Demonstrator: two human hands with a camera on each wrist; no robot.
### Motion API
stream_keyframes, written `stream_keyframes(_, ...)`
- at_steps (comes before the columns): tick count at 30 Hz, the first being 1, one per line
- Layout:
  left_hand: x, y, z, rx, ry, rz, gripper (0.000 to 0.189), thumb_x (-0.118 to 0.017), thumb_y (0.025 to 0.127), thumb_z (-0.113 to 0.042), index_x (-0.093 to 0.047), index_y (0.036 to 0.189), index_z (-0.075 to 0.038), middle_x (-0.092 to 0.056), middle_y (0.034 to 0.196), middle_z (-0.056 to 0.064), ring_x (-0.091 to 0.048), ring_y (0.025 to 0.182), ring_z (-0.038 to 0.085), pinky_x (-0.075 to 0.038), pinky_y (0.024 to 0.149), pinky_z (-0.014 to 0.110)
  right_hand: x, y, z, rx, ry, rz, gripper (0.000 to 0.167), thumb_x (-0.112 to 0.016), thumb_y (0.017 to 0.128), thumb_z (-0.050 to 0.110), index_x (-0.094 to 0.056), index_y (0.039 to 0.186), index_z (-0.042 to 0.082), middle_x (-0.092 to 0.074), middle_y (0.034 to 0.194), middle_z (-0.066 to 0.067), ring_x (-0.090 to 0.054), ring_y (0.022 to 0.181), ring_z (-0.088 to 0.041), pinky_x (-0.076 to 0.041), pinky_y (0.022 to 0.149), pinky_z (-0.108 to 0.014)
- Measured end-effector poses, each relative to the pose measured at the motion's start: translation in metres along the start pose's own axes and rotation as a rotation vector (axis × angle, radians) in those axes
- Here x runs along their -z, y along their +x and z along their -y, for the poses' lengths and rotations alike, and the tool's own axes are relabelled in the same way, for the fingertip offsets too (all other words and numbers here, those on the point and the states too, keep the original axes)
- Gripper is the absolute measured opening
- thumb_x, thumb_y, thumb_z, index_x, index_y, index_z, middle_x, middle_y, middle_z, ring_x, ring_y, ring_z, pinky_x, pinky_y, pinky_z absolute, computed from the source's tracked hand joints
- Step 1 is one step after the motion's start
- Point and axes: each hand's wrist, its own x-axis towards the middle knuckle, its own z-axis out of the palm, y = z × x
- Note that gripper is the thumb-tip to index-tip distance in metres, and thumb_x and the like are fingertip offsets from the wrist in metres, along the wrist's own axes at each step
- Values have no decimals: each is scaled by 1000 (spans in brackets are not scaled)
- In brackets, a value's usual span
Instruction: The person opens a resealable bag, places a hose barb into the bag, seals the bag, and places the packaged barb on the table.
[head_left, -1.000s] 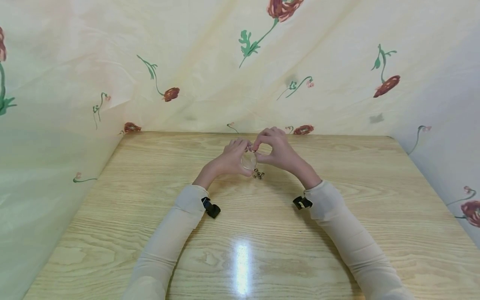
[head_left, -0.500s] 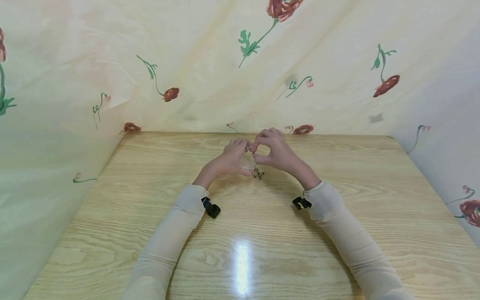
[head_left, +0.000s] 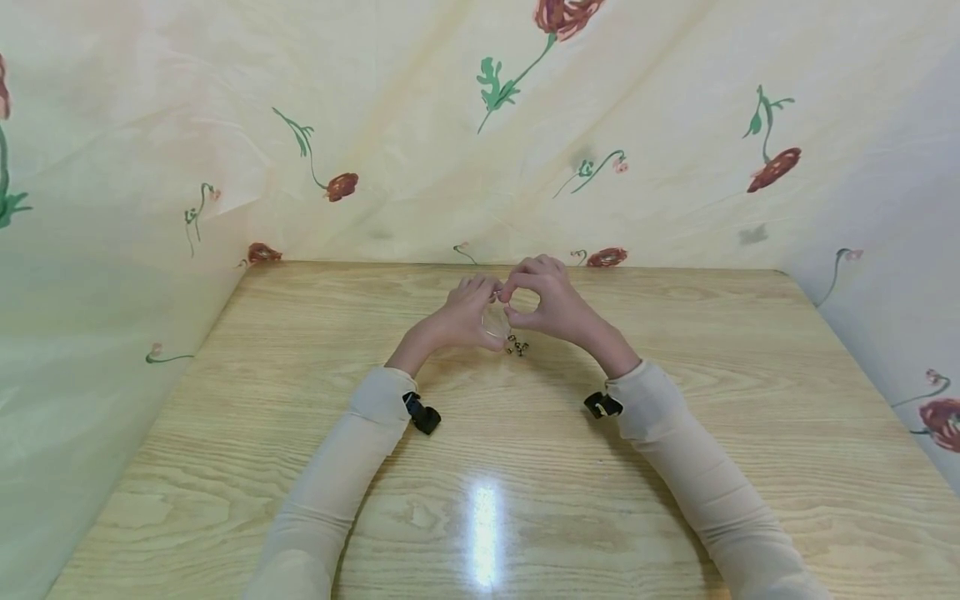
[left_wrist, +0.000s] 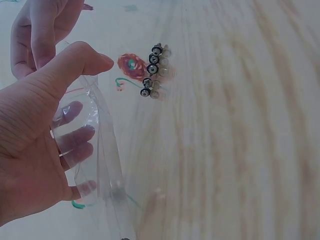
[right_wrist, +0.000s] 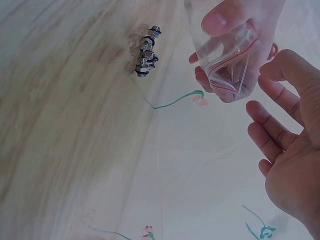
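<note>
My left hand [head_left: 463,315] holds a clear zip bag [left_wrist: 107,150] between thumb and fingers. The bag's red-lined mouth [right_wrist: 234,67] gapes in the right wrist view, and left fingers show through its plastic. Beside that mouth is my right hand [right_wrist: 295,150], thumb and index tips close together with nothing visible between them and the other fingers loosely curved. A small shiny bit shows by the left fingertips in the head view. Several small metal fittings [left_wrist: 154,67] with black rings lie grouped on the table just right of the bag.
The wood-grain table [head_left: 480,433] reflects a bright strip of light near the front. A cream flowered curtain [head_left: 420,142] closes off its back and sides. Black wrist cameras sit on both cuffs.
My right hand has shifted slightly left to the bag's mouth. The small shiny piece seen at its fingertips earlier no longer shows there. My left hand stays in place with the bag.
</note>
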Motion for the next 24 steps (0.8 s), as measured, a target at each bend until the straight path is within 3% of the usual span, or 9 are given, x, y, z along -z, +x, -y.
stream_keyframes(24,1,-1,-1,-6,3,7,70,-80,82,-29,-43,136,-8,-45,129,12,-37,116,30,-35,96,47,1,0,-2,-13,6,11,11,-77,81,6,-75,93,7,-67,102,-8,-51,102,-29,-27,106,-57)
